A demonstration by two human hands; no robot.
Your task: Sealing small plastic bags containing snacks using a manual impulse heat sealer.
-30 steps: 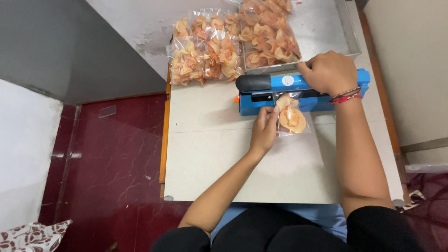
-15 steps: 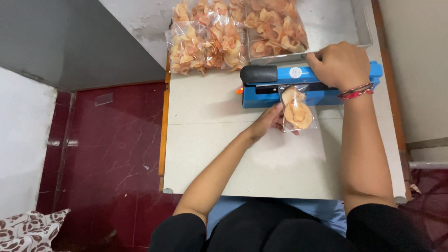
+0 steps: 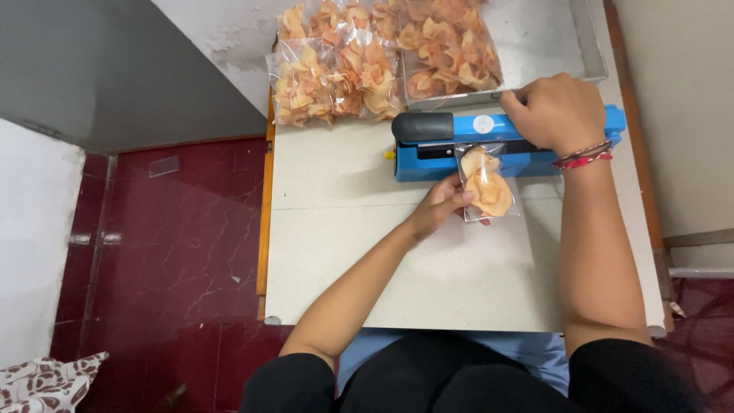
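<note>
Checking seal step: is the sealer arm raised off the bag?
No, the right hand presses the blue sealer arm down on the small bag.

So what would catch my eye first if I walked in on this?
Probably the bright blue heat sealer across the pale table, with the right hand pressing its arm down. The left hand holds a small clear bag of orange crackers in its jaw. Behind, filled cracker bags lie heaped.

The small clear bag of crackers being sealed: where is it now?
In the head view, right of centre: the small bag has its top under the blue heat sealer, held by the left hand.
</note>
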